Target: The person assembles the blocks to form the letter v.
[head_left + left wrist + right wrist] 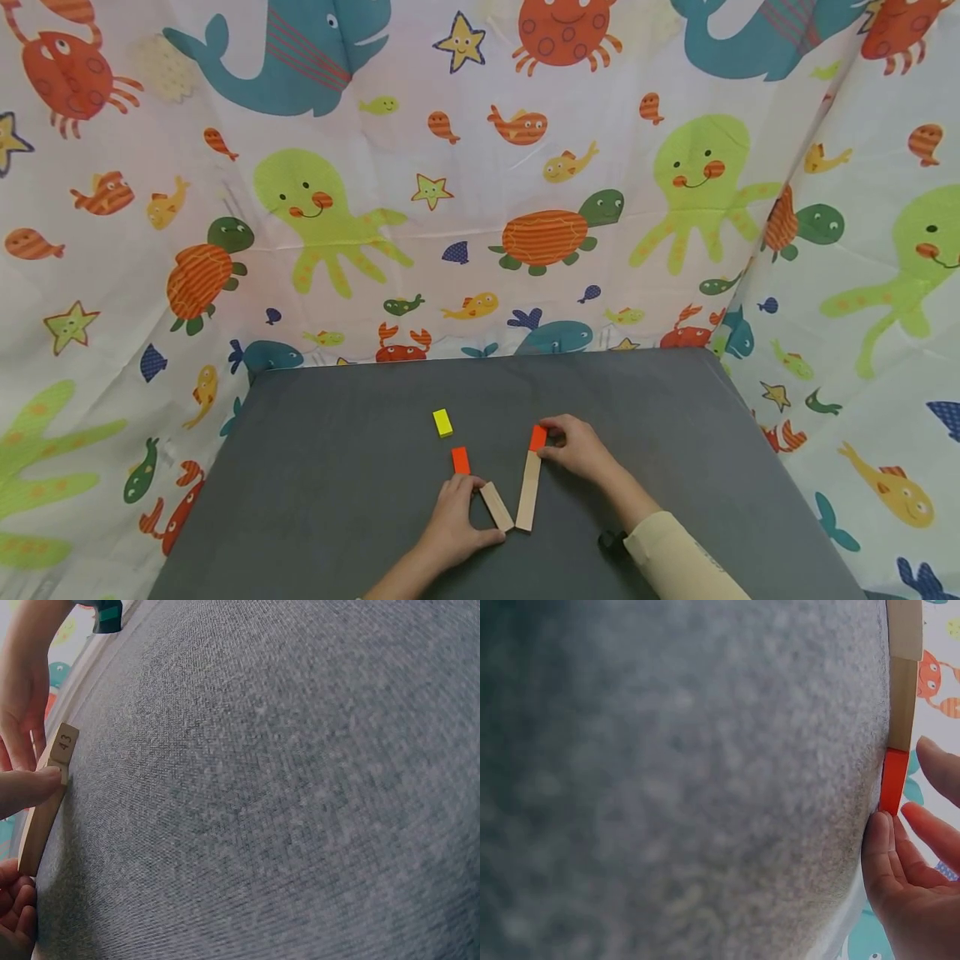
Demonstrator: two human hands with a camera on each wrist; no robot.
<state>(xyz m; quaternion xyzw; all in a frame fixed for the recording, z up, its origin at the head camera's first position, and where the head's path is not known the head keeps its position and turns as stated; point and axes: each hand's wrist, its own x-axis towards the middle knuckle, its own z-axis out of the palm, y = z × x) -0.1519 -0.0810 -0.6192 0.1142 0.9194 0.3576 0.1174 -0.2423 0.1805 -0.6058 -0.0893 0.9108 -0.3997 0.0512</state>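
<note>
Two plain wooden blocks form a V on the grey table, their near ends meeting. My left hand (453, 515) grips the left wooden block (497, 507), thumb by its near end and fingers at its far end. An orange-red block (461, 461) lies just beyond those fingers. The right wooden block (528, 492) has another orange-red block (895, 780) in line at its far end. My right hand (577, 448) holds that block, fingertips against its far end and thumb beside its near end. The number 43 marks a wooden block end (66, 741).
A yellow block (442, 422) lies farther back, left of the V. The grey cloth-covered table (337, 442) ends at a curtain (465, 283) printed with sea animals, behind and at both sides. A dark band (611, 543) sits at my right wrist.
</note>
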